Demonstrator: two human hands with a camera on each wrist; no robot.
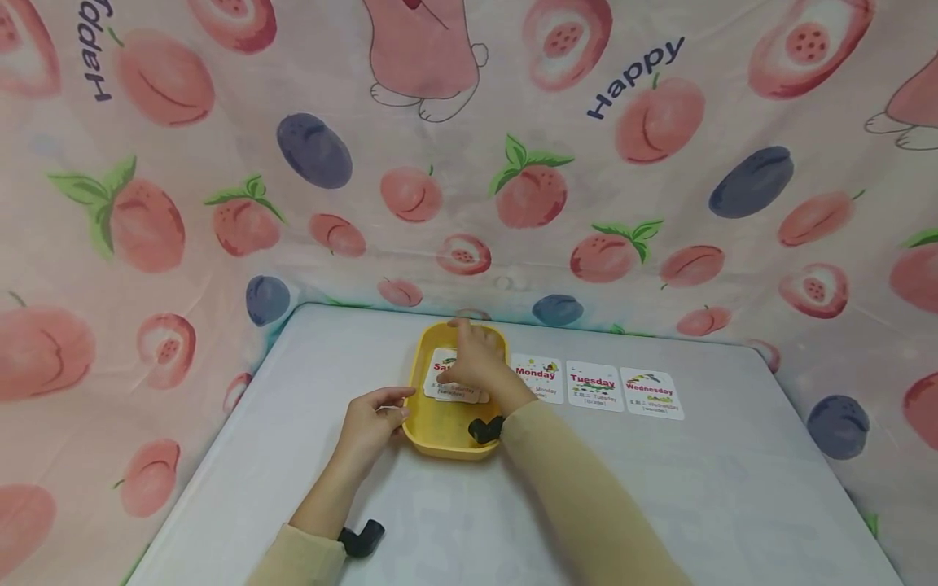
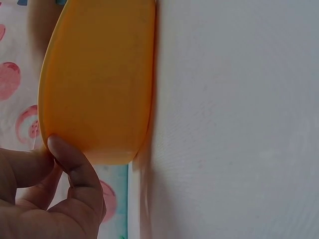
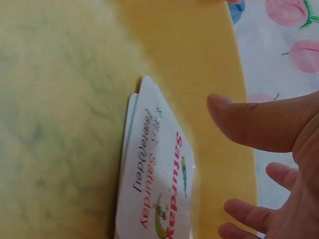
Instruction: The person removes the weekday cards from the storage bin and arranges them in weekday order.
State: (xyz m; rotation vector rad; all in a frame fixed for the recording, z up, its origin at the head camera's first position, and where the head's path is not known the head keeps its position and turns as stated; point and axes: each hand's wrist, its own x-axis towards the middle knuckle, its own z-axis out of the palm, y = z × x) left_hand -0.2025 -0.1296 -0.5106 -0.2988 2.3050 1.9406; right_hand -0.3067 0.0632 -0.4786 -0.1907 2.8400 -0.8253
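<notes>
A yellow tray (image 1: 440,439) stands on the white table; its side fills much of the left wrist view (image 2: 99,79). The left hand (image 1: 370,419) pinches the tray's left rim between thumb and fingers (image 2: 75,194). Inside the tray lies a small stack of cards, the top one reading Saturday (image 1: 458,389), seen at a slant in the right wrist view (image 3: 157,169). Over the tray's far right part is the right hand (image 1: 484,362), its fingers (image 3: 249,214) spread near the wall, with no card seen in its grasp.
To the right of the tray, three cards lie in a row: Monday (image 1: 538,376), Tuesday (image 1: 595,384) and Wednesday (image 1: 650,392). The Monday card is partly behind the right hand and wrist. A fruit-patterned cloth (image 1: 454,195) hangs behind the table (image 1: 733,488).
</notes>
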